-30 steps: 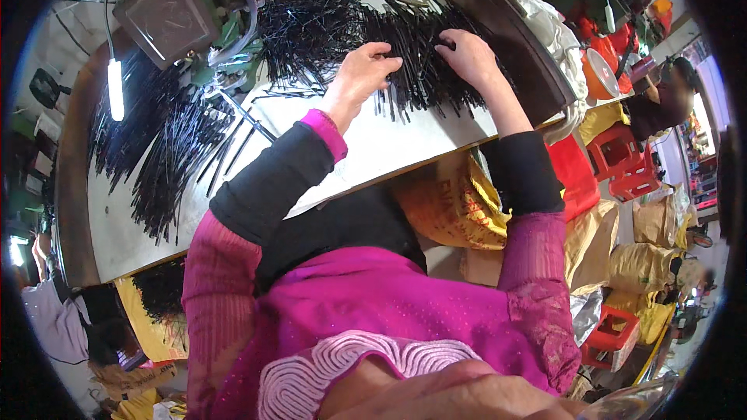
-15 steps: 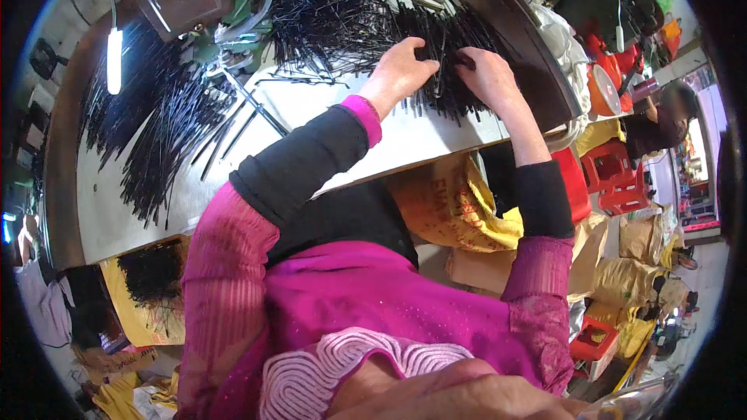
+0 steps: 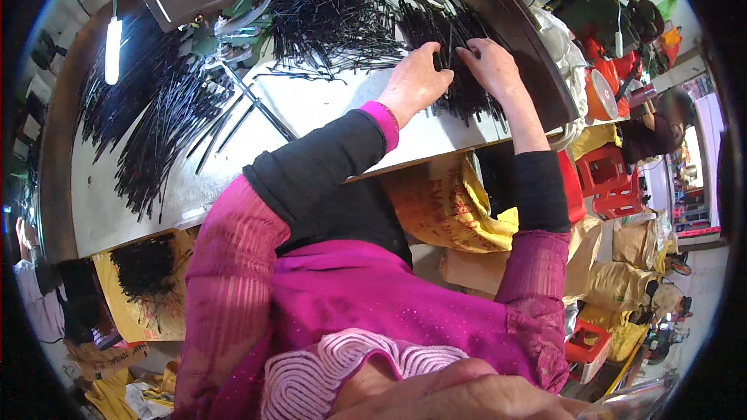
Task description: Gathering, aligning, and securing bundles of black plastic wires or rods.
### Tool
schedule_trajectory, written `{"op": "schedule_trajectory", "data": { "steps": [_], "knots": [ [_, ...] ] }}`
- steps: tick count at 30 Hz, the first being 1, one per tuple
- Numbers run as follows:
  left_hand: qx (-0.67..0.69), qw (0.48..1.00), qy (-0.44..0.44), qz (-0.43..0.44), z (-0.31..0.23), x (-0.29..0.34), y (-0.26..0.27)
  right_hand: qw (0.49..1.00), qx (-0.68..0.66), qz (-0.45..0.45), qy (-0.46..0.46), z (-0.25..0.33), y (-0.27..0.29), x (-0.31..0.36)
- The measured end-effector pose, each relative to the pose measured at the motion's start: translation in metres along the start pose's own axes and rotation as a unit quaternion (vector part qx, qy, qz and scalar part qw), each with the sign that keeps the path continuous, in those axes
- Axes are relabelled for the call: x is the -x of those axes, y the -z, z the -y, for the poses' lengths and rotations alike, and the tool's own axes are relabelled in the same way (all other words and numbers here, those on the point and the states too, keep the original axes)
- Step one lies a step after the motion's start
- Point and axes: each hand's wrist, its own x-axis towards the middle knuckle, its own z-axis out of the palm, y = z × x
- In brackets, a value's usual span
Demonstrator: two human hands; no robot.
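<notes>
My left hand [image 3: 422, 80] is over the right-hand pile of thin black strips [image 3: 441, 25], thumb and fingers apart, with no strip visibly held. Across from it, my right hand [image 3: 496, 71] reaches over the same pile from the right. Its fingers are bent and spread, their tips at the strips. Between the two hands the strips lie roughly side by side, ends toward me. A tangled heap of black strips [image 3: 331, 19] is just left of these. The white tabletop [image 3: 327, 105] shows beneath.
More black strips [image 3: 167, 136] cover the table's left part. A metal-armed machine [image 3: 233, 50] stands there beside a hanging lit lamp [image 3: 113, 50]. A raised brown board [image 3: 537, 62] edges the right side. Below are a yellow sack [image 3: 459, 202] and red stools [image 3: 603, 171]; a person [image 3: 661, 128] is far right.
My left hand has shifted slightly right and down. My right hand's fingers have lifted and spread a little over the strips. The whole view has shifted slightly.
</notes>
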Motion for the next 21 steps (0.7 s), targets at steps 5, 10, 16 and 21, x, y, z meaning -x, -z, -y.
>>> {"op": "schedule_trajectory", "data": {
  "steps": [5, 10, 16, 21],
  "knots": [
    [0.175, 0.981, 0.077, -0.032, 0.012, -0.011, -0.003, 0.999, 0.013, 0.04, -0.035, -0.009, -0.002, -0.01],
    [0.222, 0.969, 0.11, 0.008, 0.024, -0.022, 0.003, 0.996, 0.022, 0.081, -0.003, 0.003, -0.01, -0.02],
    [0.283, 0.95, 0.132, -0.007, 0.017, -0.006, 0.027, 0.993, -0.052, 0.101, 0.028, 0.019, -0.006, -0.014],
    [0.316, 0.94, 0.131, -0.007, 0.005, 0.0, 0.031, 0.999, -0.01, 0.027, -0.044, -0.001, -0.01, -0.012]
  ]
}}
